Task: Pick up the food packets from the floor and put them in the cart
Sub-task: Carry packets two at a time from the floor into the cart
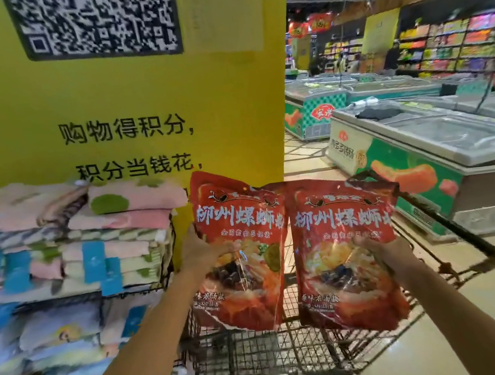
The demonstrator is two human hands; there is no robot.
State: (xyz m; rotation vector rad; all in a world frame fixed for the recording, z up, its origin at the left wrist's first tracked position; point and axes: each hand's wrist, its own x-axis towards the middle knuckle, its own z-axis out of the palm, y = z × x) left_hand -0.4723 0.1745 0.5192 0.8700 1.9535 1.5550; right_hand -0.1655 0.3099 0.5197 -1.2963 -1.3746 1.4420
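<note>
Two bare forearms are reaching forward from the bottom of the view, each hand gripping a red food packet upright over a wire cart [290, 355]. The left hand [199, 251] is clamping the left packet [242, 249] by its left edge, thumb lying across the printed front, fingers hidden behind. The right hand [389, 256] is pinching the right packet [345, 256] at its right edge in the same manner, thumb showing on the front. The two packets are hanging side by side, edges touching or overlapping slightly near the top, both raised above the cart's mesh basket and not resting in it. Just left of the cart, a wire rack is carrying stacks of folded towels [70, 238] in pink, green and blue. Behind the rack and the packets, a yellow pillar [230, 103] is displaying black Chinese lettering and a large QR code [95, 22]. To the right, across pale floor tiles, chest freezers [439, 147] with glass lids are standing in rows, and farther back, shelves of colourful goods [455, 46] are lining the aisle.
</note>
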